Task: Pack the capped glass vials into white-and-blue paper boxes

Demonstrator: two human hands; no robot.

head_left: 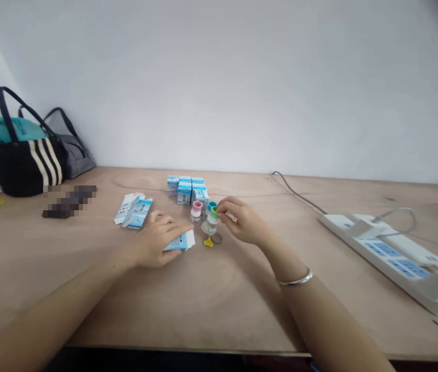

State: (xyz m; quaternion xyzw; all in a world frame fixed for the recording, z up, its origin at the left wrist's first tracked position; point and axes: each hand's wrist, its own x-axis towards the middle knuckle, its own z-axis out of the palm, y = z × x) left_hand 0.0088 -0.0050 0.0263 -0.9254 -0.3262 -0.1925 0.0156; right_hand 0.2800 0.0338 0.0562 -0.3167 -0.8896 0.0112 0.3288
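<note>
My left hand lies over a small blue-and-white cardboard box, its thumb on the near side and its fingers across the top. An end flap of this box points right. Between the fingertips of my right hand is the green rim of a small clear bottle-like piece, tilted a little above the table. Just below it is a yellow tab; I cannot tell whether they are joined. Close behind stand a pink-topped clear piece and a blue-topped piece, partly hidden.
Several small blue-and-white boxes stand grouped behind the pieces. Flattened cartons lie left of my left hand. A pixelated dark object and a black striped bag are farther left. A power strip with cables lies at right.
</note>
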